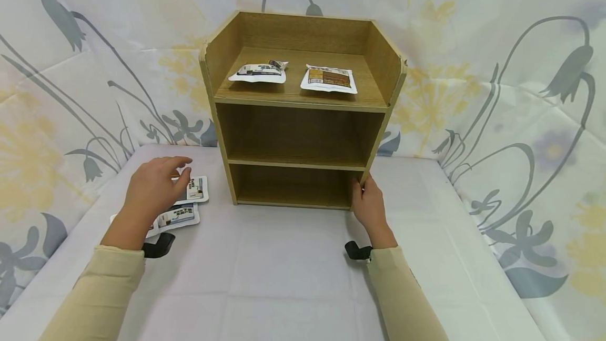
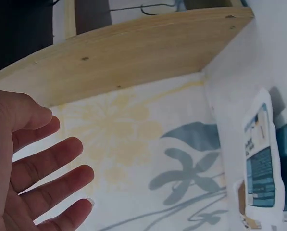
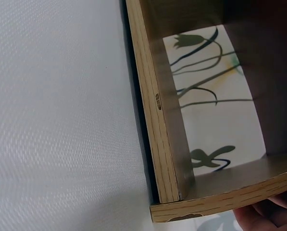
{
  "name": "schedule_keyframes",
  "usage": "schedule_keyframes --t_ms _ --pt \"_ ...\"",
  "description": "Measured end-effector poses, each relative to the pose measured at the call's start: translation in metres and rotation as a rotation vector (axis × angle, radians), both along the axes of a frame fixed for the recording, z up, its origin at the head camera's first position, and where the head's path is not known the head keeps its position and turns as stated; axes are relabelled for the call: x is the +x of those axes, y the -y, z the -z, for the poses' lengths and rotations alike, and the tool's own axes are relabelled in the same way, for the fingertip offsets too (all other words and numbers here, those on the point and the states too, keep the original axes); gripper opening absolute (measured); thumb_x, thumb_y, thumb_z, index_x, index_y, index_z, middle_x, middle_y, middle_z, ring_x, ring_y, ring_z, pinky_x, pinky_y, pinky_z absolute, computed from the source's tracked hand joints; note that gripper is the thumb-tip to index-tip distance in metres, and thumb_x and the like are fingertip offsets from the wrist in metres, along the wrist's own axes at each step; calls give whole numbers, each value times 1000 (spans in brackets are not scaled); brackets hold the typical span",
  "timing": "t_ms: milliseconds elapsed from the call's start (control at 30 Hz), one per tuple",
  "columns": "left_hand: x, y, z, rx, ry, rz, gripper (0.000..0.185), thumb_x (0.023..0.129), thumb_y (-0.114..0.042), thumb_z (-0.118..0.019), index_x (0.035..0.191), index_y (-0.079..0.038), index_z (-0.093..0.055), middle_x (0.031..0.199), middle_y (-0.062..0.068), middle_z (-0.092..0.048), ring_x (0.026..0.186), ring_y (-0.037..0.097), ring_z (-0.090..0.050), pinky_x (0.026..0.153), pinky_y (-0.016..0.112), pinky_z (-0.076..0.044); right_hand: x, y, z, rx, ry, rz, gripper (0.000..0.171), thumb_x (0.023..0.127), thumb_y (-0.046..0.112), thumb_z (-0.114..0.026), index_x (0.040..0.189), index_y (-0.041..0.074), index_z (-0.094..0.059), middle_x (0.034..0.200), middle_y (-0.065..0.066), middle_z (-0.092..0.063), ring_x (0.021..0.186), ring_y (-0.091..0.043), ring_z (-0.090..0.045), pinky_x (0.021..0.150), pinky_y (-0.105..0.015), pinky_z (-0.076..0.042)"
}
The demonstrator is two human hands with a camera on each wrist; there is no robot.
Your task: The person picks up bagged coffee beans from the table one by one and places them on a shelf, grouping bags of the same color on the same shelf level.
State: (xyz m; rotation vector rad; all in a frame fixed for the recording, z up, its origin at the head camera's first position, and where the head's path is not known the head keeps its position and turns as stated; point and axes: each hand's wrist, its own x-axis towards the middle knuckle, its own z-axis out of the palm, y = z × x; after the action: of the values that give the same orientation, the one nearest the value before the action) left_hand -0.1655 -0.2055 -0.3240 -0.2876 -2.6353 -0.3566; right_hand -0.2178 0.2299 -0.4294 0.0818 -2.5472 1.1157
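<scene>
Wooden Shelf Unit point(image 1: 303, 31), One Side Panel in Hand

Item one: the shelf unit, light brown with wood grain, is standing upright on a white cloth-covered table point(image 1: 284, 272). It is offering a walled top shelf and two compartments beneath. Its right front edge is showing dark worn spots in the right wrist view.

Item two: the right hand point(image 1: 369, 204) is gripping that unit low on the right side panel, thumb towards the inside and fingers along the outside, the hold narrow about the board.

Item three: the left hand point(image 1: 156, 184) is hovering near the left side of the unit, its fingers loosely bent and spreading apart, a wide, unloaded hand.

Item four: two white-edged packets are lying apart on the top shelf, a black-printed packet point(image 1: 258, 72) at left and a brown-and-yellow packet point(image 1: 330, 79) at right.

Item five: further packets are lying on the table by the left hand, an upper packet point(image 1: 199, 188) just beyond a lower packet point(image 1: 179, 216); the hand and forearm are covering part of the group, so I cannot tell the count.

Item six: beige sleeves point(image 1: 97, 291) are covering both forearms. A flower-printed cloth point(image 1: 478, 67) is hanging behind everything.
</scene>
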Motion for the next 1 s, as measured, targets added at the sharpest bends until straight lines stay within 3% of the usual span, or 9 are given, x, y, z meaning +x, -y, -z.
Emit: schedule_keyframes --t_ms 367,700,1000 --pt "7 11 19 -27 127 -6 29 93 -17 -54 117 -6 -67 118 23 -66 106 44 -61 84 58 -50 -2 -2 4 6 -7 5 39 104 26 -41 130 -1 -48 117 -24 -60 108 -37 -63 85 -51 -55" --pt "10 17 37 -49 295 20 35 92 -21 -57 121 -3 -63 121 25 -64 112 46 -58 89 60 -47 -1 -1 3 7 -7 -1 40 104 28 -41 131 -1 -47 118 -24 -60 108 -37 -64 85 -51 -55" --pt "10 21 53 -53 358 44 37 90 -22 -61 121 -2 -63 121 25 -64 112 45 -59 93 59 -47 -3 -1 5 10 -14 0 43 104 31 -38 132 -1 -47 119 -24 -60 109 -37 -63 86 -51 -54"
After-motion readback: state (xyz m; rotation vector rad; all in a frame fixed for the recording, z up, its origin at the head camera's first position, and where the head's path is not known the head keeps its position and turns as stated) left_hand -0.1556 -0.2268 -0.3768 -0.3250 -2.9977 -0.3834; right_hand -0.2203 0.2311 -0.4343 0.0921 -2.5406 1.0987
